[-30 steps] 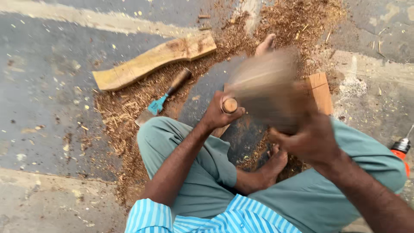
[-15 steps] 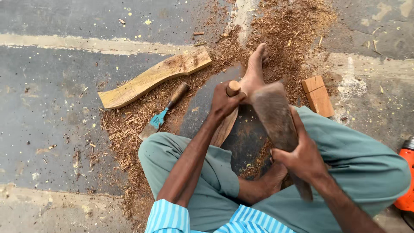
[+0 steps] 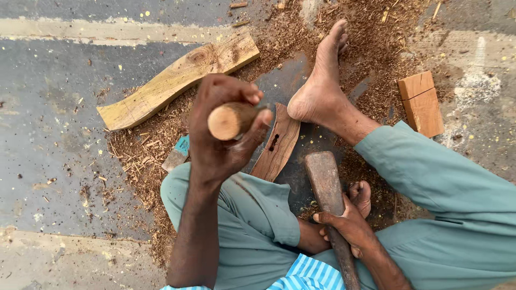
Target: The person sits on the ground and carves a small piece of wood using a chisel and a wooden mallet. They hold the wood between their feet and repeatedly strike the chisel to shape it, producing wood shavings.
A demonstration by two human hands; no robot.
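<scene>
Amid sawdust, hands grip a chisel handle [image 3: 232, 120] and mallet [image 3: 329, 200].

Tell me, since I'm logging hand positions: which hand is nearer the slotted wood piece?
Left. The left hand, gripping a round handle, hovers right beside the slotted wood piece; the right hand holds the mallet lower down, farther off.

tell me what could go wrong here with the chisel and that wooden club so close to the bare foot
1. The bare foot pins the slotted wooden piece right beside where the left hand holds the round tool handle; a slip could cut toes or heel.
2. The right hand grips the wooden club low; a glancing blow could strike the left hand's knuckles.
3. Loose shavings under the piece might let it skid.
</scene>
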